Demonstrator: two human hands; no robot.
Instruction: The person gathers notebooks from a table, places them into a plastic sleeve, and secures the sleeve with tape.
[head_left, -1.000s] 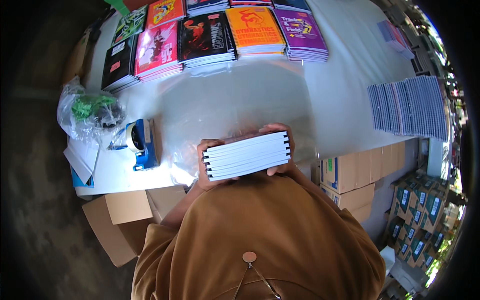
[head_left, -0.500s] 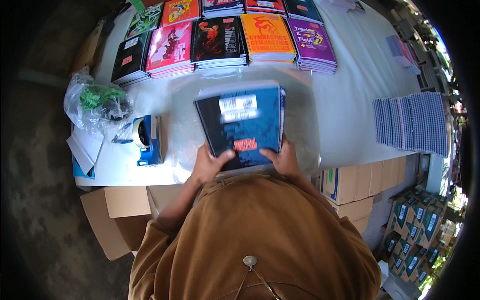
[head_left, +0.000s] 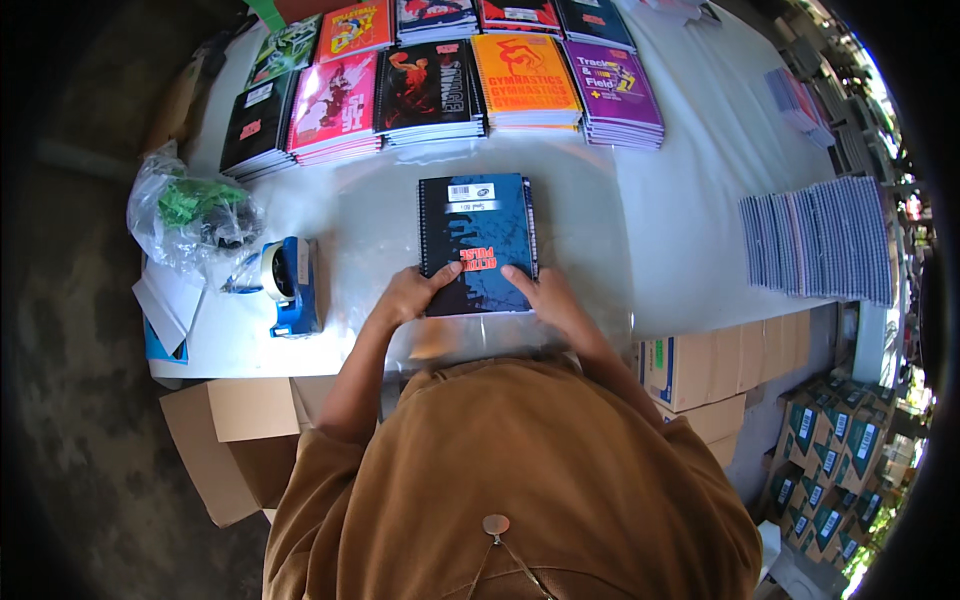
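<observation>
A small stack of spiral notebooks (head_left: 478, 225) with a dark blue and black cover on top is at the near middle of the table, over a clear plastic sheet (head_left: 590, 230). The top cover has a white label and red lettering. My left hand (head_left: 408, 294) grips the stack's lower left corner, thumb on the cover. At the lower right corner my right hand (head_left: 545, 297) holds it the same way. The fingers under the stack are hidden.
Piles of colourful notebooks (head_left: 430, 95) line the far side. To the left are a blue tape dispenser (head_left: 292, 287) and a plastic bag (head_left: 190, 205) with green material. A row of checkered notebooks (head_left: 815, 243) stands at right. Cardboard boxes (head_left: 235, 430) sit below the table's edge.
Both hands have moved the notebook stack forward and lower, away from my body. It was tilted and blurred before; now it looks flatter and its edges line up more evenly.
</observation>
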